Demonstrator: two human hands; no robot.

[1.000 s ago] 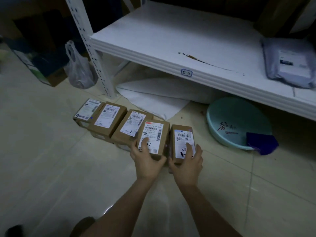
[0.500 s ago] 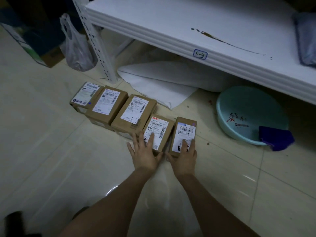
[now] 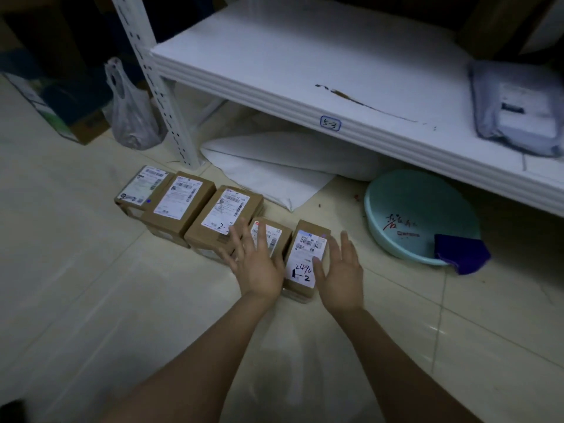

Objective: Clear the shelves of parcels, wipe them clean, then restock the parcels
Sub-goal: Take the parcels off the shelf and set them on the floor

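Several brown cardboard parcels with white labels lie in a row on the tiled floor. My left hand (image 3: 254,261) hovers with spread fingers over the fourth parcel (image 3: 276,236), partly hiding it. My right hand (image 3: 338,270) is open beside the rightmost parcel (image 3: 305,257), its thumb at the label marked "2476 1-2". Neither hand grips anything. The white shelf (image 3: 305,56) above is bare except for a brown stain (image 3: 351,97) and a grey mailer bag (image 3: 518,108) at its right.
A teal basin (image 3: 418,215) with a dark blue cloth (image 3: 460,253) on its rim stands under the shelf at right. A white sheet (image 3: 274,175) lies under the shelf. A plastic bag (image 3: 131,114) and boxes sit left of the shelf post (image 3: 152,80).
Both hands have lifted off the two rightmost parcels and spread open; the right hand has shifted to the right side of the last parcel. The view has tilted up a little.
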